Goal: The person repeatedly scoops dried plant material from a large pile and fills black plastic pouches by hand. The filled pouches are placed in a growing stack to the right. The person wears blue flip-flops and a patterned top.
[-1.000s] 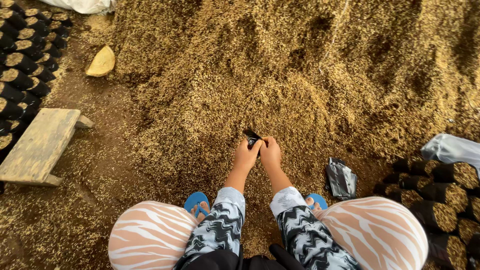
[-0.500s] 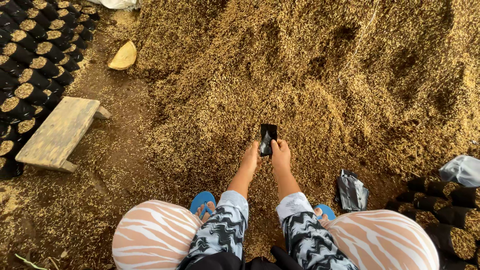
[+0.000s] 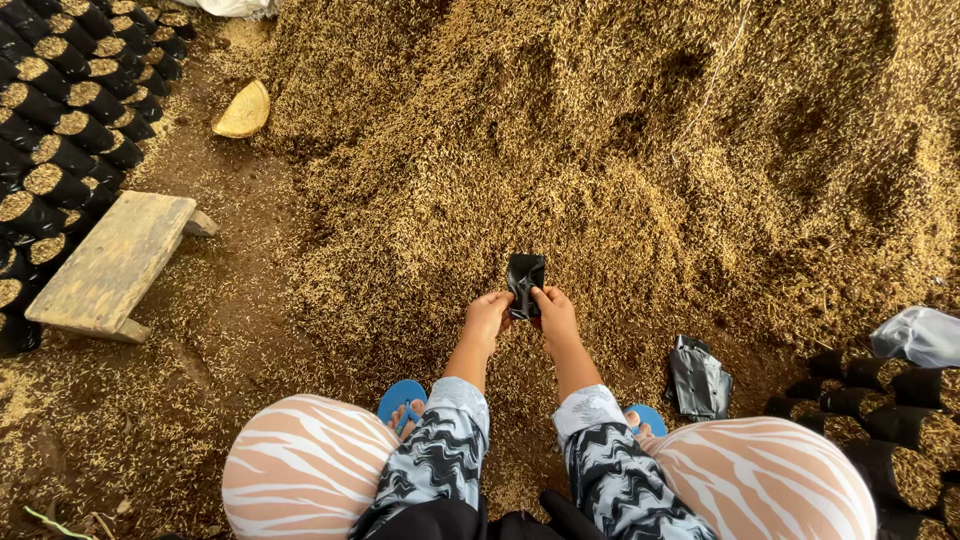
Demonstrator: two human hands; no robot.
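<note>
The small black bag has come up off the husks since a second ago, when both hands were pressed low against the heap, and now it stands upright between them, a touch higher than half a second back. The left hand pinches the bag's lower left edge with its fingers curled in, and the right hand grips the lower right edge the same way, so both hands are closed on the bag, thumbs toward each other. The bag hangs just above the near foot of the big golden husk pile, which fills the upper and right part of the ground. Below the hands, two blue sandals peek out between the person's striped knees. Lying on the husks just right of the right forearm is a stack of flat black bags. At the right edge stand filled black bags, with a grey plastic sheet above them. Along the left edge more filled bags in rows crowd together, a low wooden stool sits just beside them on the bare dirt, and a yellow scoop lies near the pile's upper left edge.
</note>
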